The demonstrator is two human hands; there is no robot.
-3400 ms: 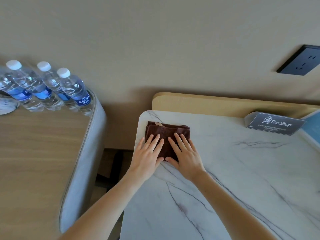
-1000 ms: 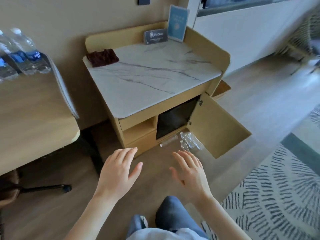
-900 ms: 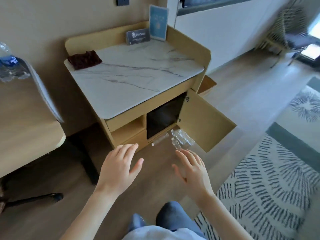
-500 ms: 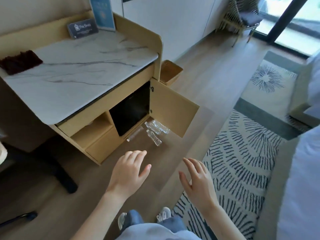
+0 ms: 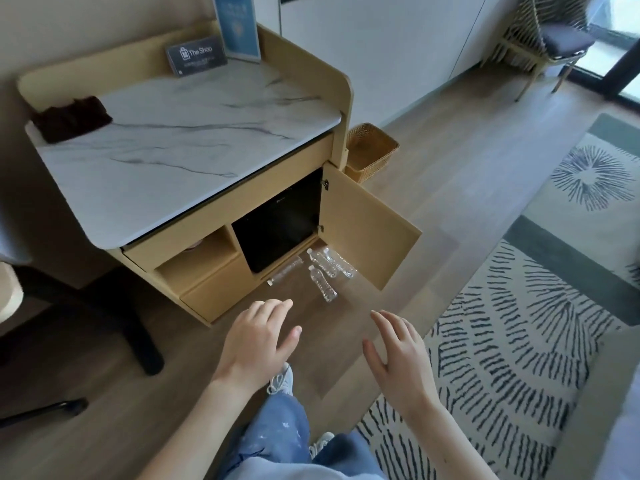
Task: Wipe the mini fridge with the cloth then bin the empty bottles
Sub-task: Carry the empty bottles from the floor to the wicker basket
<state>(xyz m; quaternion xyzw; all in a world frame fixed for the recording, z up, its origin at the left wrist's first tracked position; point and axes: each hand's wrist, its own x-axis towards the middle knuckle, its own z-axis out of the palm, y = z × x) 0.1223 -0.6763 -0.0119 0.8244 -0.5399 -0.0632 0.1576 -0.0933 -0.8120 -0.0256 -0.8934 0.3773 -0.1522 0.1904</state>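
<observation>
— Where's the cloth (image 5: 71, 118)?

— Folded on the marble top's far left corner, set aside. Both hands are empty: left hand (image 5: 258, 341) and right hand (image 5: 398, 355) hover spread over the floor.

— And the bottles?

— Four, I think, the empty bottles (image 5: 320, 271) lie before the mini fridge (image 5: 277, 223), beside the open door (image 5: 367, 230). The wicker bin (image 5: 372, 150) waits right of the cabinet.

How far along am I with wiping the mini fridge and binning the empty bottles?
Wiping looks finished or set aside: the cloth lies folded on the marble top, though the mini fridge itself shows no proof. In hand: nothing, as the left hand and right hand are open and empty. Left: the empty bottles lie on the floor, and the wicker bin stands beside the cabinet.
</observation>
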